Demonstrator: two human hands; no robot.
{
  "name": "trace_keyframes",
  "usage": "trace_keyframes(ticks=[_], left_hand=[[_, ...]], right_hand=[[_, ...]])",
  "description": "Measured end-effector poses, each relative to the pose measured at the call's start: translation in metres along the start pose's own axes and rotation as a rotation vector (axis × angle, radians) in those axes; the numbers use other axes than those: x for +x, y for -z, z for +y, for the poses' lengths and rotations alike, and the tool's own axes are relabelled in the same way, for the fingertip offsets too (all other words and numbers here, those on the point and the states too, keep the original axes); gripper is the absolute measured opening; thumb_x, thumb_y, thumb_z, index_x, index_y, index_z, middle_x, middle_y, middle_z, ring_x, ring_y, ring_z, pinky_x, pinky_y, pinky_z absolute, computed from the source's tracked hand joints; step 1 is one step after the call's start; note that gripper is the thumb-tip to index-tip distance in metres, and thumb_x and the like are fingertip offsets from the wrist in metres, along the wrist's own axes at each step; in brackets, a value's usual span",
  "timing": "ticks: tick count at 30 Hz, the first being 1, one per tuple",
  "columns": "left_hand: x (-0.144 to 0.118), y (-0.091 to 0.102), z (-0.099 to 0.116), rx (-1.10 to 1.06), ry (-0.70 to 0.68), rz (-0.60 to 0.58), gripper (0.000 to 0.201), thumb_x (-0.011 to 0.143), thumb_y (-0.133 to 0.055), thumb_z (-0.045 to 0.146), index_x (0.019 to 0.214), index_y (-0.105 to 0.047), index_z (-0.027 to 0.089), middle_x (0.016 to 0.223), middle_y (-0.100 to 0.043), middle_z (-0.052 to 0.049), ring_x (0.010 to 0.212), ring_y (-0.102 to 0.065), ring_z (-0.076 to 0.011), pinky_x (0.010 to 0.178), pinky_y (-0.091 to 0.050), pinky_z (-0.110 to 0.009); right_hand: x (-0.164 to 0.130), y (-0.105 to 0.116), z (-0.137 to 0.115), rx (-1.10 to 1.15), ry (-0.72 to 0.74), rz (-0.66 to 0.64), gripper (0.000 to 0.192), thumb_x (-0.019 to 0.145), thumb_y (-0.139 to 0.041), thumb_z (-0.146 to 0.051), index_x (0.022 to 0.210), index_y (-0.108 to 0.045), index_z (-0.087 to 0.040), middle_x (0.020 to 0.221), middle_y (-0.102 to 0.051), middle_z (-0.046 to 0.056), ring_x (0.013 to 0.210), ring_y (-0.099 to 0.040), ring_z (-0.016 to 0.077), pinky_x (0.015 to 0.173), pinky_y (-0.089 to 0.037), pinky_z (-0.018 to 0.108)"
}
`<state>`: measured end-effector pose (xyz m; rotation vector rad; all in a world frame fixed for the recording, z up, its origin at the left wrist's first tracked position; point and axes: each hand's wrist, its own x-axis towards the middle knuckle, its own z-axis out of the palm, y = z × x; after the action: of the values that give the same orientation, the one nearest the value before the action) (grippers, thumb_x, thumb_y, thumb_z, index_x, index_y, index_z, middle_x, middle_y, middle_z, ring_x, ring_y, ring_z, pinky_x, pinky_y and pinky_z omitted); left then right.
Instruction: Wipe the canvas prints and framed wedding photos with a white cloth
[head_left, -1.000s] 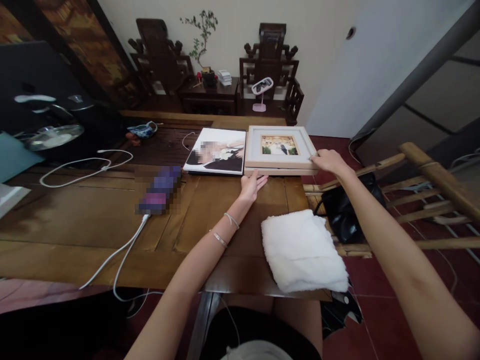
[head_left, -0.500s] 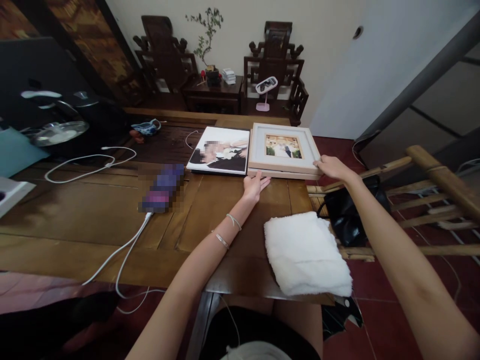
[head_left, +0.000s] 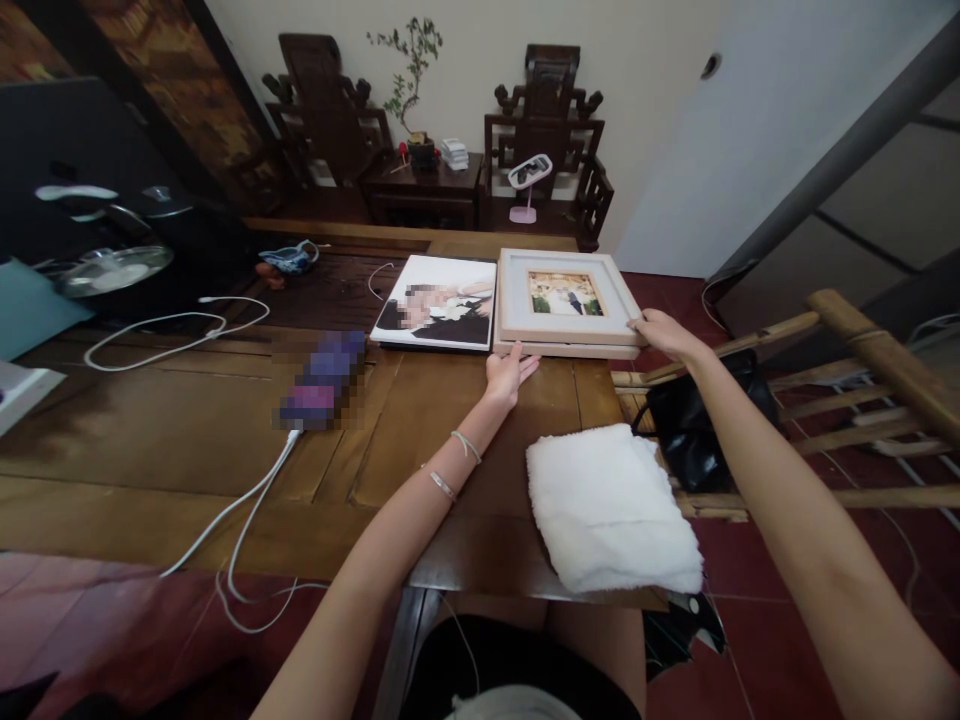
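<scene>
Wood everywhere — a dark brown plank table (head_left: 187, 440) fills the near space, and behind it carved dark chairs (head_left: 551, 130) flank a low side table with a small potted plant (head_left: 416, 90) against a pale wall. Red tiles cover the floor, and a bamboo chair (head_left: 840, 400) stands off the table's right edge with a black bag (head_left: 694, 430) on it. White cables (head_left: 247, 510) trail across the tabletop, one running to a blurred device. A folded white towel (head_left: 611, 505) lies at the near right corner.

Now the hands. At the far right of the table sits a pale wooden picture frame (head_left: 562, 300), flat, with a small photo in its middle, touching a glossy photo album (head_left: 439, 300) on its left. The left hand (head_left: 508, 375) lies palm down, fingers spread loosely, fingertips at the frame's near edge — touching it, gripping nothing. The right hand (head_left: 664, 333) reaches to the frame's near right corner, fingers curled against the side; whether they clamp the frame or just rest on it, I cannot tell.
</scene>
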<state>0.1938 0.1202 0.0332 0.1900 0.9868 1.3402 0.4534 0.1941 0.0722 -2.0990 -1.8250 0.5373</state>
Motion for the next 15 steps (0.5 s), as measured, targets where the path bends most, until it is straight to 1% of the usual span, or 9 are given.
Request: trace_keyframes(ticks=[3, 6, 11, 13, 15], left_hand=[[0.0, 0.0, 0.001, 0.011, 0.001, -0.001, 0.019, 0.09, -0.062, 0.015, 0.078, -0.047, 0.013, 0.101, -0.062, -0.015, 0.109, -0.066, -0.0334, 0.094, -0.056, -0.038], [0.0, 0.001, 0.002, 0.021, -0.002, 0.001, 0.019, 0.091, -0.059, 0.014, 0.078, -0.047, 0.012, 0.103, -0.063, -0.018, 0.109, -0.065, -0.0345, 0.093, -0.056, -0.038], [0.002, 0.003, 0.003, 0.053, 0.009, -0.009, 0.01, 0.093, -0.057, 0.012, 0.085, -0.051, 0.011, 0.109, -0.065, -0.021, 0.109, -0.065, -0.0327, 0.093, -0.055, -0.038], [0.003, 0.004, 0.003, 0.075, 0.024, -0.024, 0.005, 0.094, -0.054, 0.012, 0.089, -0.053, 0.009, 0.108, -0.066, -0.023, 0.108, -0.066, -0.0321, 0.094, -0.055, -0.04], [0.003, 0.005, 0.003, 0.095, 0.037, -0.042, 0.007, 0.095, -0.05, 0.012, 0.093, -0.055, 0.007, 0.107, -0.067, -0.026, 0.107, -0.066, -0.0324, 0.093, -0.054, -0.041]], right_hand=[[-0.002, -0.005, 0.0, 0.076, 0.002, -0.018, 0.018, 0.083, -0.049, -0.026, 0.087, -0.061, -0.014, 0.087, -0.065, 0.009, 0.077, -0.059, 0.0208, 0.064, -0.048, 0.03], [-0.004, -0.008, -0.001, 0.124, 0.004, -0.029, 0.016, 0.082, -0.049, -0.025, 0.083, -0.06, -0.014, 0.081, -0.063, 0.007, 0.074, -0.057, 0.0198, 0.063, -0.048, 0.03], [-0.009, -0.008, -0.002, 0.16, 0.008, -0.034, 0.014, 0.08, -0.05, -0.023, 0.083, -0.06, -0.015, 0.084, -0.064, 0.007, 0.078, -0.059, 0.0204, 0.061, -0.048, 0.028], [-0.012, -0.008, -0.004, 0.148, 0.002, -0.014, 0.017, 0.081, -0.049, -0.025, 0.086, -0.062, -0.015, 0.085, -0.066, 0.008, 0.08, -0.059, 0.0213, 0.062, -0.049, 0.028], [-0.013, -0.008, -0.006, 0.118, -0.014, 0.025, 0.02, 0.082, -0.048, -0.027, 0.088, -0.063, -0.015, 0.088, -0.067, 0.009, 0.083, -0.061, 0.0231, 0.067, -0.049, 0.03]])
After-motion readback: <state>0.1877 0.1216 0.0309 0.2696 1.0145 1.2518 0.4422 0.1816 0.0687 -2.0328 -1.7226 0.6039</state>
